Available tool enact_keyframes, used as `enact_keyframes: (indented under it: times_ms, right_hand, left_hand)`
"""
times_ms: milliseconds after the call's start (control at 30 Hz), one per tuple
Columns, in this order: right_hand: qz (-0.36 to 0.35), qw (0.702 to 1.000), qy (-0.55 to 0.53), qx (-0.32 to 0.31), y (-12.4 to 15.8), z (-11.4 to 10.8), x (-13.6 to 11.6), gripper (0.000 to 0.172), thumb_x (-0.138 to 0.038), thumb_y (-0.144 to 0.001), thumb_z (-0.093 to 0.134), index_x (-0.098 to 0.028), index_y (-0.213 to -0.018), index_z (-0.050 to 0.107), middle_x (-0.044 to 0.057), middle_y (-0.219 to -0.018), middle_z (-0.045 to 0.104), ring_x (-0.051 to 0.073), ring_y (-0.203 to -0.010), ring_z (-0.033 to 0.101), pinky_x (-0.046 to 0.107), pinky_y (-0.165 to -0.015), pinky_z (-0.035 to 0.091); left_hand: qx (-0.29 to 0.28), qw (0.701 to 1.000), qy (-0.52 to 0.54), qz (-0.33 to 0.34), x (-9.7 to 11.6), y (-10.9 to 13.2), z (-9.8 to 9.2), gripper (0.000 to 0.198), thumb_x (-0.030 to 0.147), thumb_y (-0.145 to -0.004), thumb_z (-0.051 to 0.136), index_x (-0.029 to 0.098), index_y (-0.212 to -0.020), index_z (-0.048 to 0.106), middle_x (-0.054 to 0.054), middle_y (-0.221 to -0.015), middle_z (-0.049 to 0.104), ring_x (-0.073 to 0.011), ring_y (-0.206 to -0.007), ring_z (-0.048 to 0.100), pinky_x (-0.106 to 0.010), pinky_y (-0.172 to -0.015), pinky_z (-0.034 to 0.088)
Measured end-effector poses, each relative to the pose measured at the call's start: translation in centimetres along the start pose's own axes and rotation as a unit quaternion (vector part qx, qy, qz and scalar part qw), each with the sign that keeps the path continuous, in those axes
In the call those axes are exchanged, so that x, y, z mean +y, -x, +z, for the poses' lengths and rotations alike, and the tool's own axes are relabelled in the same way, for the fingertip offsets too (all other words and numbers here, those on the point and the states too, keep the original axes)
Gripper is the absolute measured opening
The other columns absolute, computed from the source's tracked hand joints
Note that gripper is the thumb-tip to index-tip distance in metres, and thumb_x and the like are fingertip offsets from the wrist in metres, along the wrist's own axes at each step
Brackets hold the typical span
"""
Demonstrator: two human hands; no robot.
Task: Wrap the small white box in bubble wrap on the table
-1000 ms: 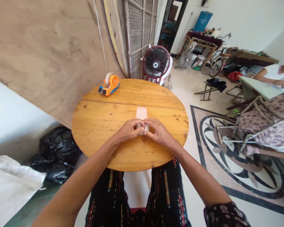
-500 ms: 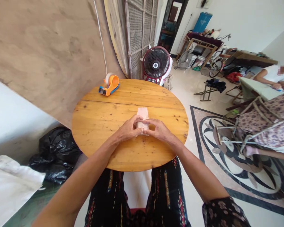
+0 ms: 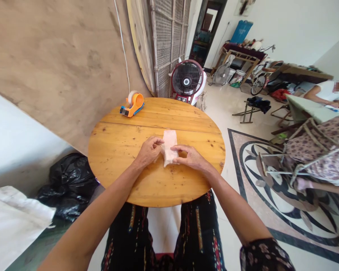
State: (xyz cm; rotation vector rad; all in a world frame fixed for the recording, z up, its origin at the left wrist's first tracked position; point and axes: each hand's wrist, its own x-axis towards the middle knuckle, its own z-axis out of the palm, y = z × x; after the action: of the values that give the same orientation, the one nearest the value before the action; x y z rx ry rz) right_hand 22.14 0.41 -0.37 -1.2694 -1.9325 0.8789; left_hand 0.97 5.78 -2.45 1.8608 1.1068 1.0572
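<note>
A small pale pink packet (image 3: 170,140), with what looks like a crinkled wrapper, lies flat on the round wooden table (image 3: 124,143). Its near end is creased and whitish. My left hand (image 3: 150,151) is at the packet's left edge, fingers loosely bent and thumb partly hidden; whether it touches the wrapper is hard to make out. On the other side, my right hand (image 3: 190,157) rests its index fingertip and thumb tip on the packet's right edge, with a gap between them. Both hands are open.
An orange tape dispenser (image 3: 136,103) stands at the table's far left edge. Behind the table is a dark red fan (image 3: 187,79). Black plastic bags (image 3: 69,180) lie at lower left. At right, a person (image 3: 319,96) sits by a pale green table (image 3: 307,107).
My left hand has drawn back leftward from the packet's middle, and my right hand has shifted slightly right. More of the packet's surface and near end now shows.
</note>
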Motion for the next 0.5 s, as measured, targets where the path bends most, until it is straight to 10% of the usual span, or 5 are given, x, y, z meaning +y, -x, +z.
enact_keyframes:
  times_ms: [500]
  right_hand:
    - [-0.032, 0.998, -0.048, -0.011, -0.1, 0.1, 1.2, 0.048, -0.035, -0.073, 0.076, -0.02, -0.117, 0.066, 0.008, -0.119, 0.067, 0.024, -0.111, 0.062, 0.04, -0.101, 0.044]
  left_hand:
    - [-0.018, 0.987, -0.076, -0.14, -0.5, -5.9, 0.8, 0.036, 0.021, -0.067, 0.062, 0.016, -0.103, 0.055, 0.003, -0.066, 0.064, -0.0133, -0.058, 0.059, -0.022, -0.054, 0.042]
